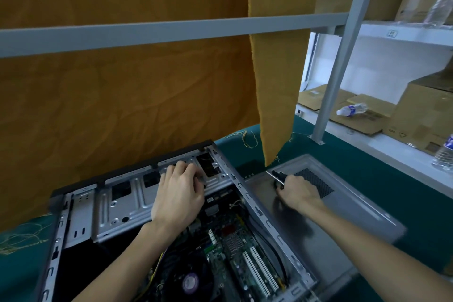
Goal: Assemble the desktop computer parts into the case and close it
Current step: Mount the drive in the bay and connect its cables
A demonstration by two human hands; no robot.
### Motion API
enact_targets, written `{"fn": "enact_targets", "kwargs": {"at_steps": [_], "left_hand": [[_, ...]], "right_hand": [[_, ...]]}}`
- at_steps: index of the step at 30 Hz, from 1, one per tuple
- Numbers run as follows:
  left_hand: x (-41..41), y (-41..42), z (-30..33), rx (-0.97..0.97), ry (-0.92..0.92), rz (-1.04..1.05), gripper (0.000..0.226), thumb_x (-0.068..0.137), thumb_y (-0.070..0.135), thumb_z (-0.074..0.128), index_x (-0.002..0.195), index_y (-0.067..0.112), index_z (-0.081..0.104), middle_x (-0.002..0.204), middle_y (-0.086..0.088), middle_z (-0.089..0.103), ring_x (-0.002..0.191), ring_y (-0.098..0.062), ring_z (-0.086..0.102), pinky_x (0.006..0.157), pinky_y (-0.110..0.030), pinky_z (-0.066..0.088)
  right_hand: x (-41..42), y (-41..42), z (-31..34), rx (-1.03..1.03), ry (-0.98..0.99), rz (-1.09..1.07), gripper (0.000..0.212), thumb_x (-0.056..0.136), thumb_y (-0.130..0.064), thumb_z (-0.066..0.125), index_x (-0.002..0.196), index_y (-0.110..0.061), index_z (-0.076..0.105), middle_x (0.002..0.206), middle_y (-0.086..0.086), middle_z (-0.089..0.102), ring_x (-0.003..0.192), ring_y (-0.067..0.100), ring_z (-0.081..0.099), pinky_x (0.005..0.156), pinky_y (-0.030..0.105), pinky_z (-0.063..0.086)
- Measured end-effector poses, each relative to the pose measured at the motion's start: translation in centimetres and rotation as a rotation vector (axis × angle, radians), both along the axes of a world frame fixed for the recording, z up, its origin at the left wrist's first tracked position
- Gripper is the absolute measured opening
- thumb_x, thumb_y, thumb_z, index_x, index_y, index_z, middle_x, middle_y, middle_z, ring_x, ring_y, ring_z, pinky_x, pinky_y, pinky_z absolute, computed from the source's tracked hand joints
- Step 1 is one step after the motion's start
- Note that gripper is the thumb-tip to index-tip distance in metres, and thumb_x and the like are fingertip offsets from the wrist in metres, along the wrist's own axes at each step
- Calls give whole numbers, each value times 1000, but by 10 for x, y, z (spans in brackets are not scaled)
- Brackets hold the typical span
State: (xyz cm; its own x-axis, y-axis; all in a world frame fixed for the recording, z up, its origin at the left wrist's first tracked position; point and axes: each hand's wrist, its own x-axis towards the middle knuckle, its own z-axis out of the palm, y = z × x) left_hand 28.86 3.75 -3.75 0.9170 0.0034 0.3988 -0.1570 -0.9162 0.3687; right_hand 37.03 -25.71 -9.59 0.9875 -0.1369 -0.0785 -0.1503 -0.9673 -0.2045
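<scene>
Both forearms reach forward over the open computer case, which lies flat on the green desk. Left hand rests palm-down on the drive cage, fingers curled over its far edge. Right hand, knuckles up, grips a screwdriver above the side panel lying just beside the case.

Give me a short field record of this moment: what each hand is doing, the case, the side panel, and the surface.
left hand: fingers curled on the metal drive bay inside the open case
right hand: grips a black-handled screwdriver over the side panel
case: open, motherboard visible
side panel: off, flat beside the case
surface: green cloth
</scene>
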Motion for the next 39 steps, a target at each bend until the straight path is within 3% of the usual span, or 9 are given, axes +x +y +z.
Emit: {"fn": "enact_targets", "kwargs": {"at_steps": [4,7,9,14,23,28,32,35,39], "left_hand": [[0,-1,0,0,10,2,14,98,20,52,105,26,63,107,4,54,101,-21,47,93,-37,41],[0,-1,1,-6,8,-2,14,97,19,53,104,27,63,106,5,54,100,-21,48,92,-37,41],[-1,-1,2,-9,4,-7,14,97,19,53,102,28,62,105,7,54,99,-19,47,91,-36,40],[0,3,1,-20,2,-26,14,98,20,52,102,31,61,103,10,52,97,-16,47,90,-35,40],[1,2,2,-29,4,-21,13,98,21,53,100,32,59,101,11,52,95,-15,47,90,-35,41],[2,2,5,-110,1,-29,8,100,34,54,100,36,62,102,16,57,99,-13,52,91,-35,42],[-3,-1,20,-488,-25,-118,16,102,35,59,114,30,69,91,16,69,88,-6,65,81,-39,55],[-7,-8,39,-755,-66,-225,22,100,27,63,121,25,72,89,11,75,79,-9,69,69,-25,55],[-13,-3,50,-981,-186,-246,18,96,17,68,112,18,78,100,6,78,91,-9,73,77,-19,55]], "right_hand": [[4,24,9,-2,-79,59,27,99,-10,52,123,-5,43,98,13,70,80,30,67,65,38,47],[22,55,12,155,-19,135,20,100,4,37,114,-1,51,110,23,68,91,35,65,79,47,52],[34,71,12,260,36,152,21,102,-1,41,116,4,56,119,27,65,105,40,64,88,48,48],[46,86,-4,224,-21,166,6,95,0,52,91,-5,53,104,21,69,78,31,55,67,39,39],[54,88,0,272,-34,147,15,100,-2,49,87,-9,53,99,15,66,90,33,65,70,38,42],[37,94,42,727,-174,93,8,95,-15,71,88,-16,75,87,-4,73,73,10,70,65,21,54],[3,102,107,1089,-236,113,9,89,-18,78,81,-18,75,59,-7,68,38,9,53,40,23,43],[-26,119,137,1283,-42,185,8,89,-19,79,91,-12,77,56,-4,62,40,14,46,41,27,41],[-52,149,144,1618,260,175,9,91,-16,77,88,-8,76,62,-2,50,41,11,39,40,25,38]]}}
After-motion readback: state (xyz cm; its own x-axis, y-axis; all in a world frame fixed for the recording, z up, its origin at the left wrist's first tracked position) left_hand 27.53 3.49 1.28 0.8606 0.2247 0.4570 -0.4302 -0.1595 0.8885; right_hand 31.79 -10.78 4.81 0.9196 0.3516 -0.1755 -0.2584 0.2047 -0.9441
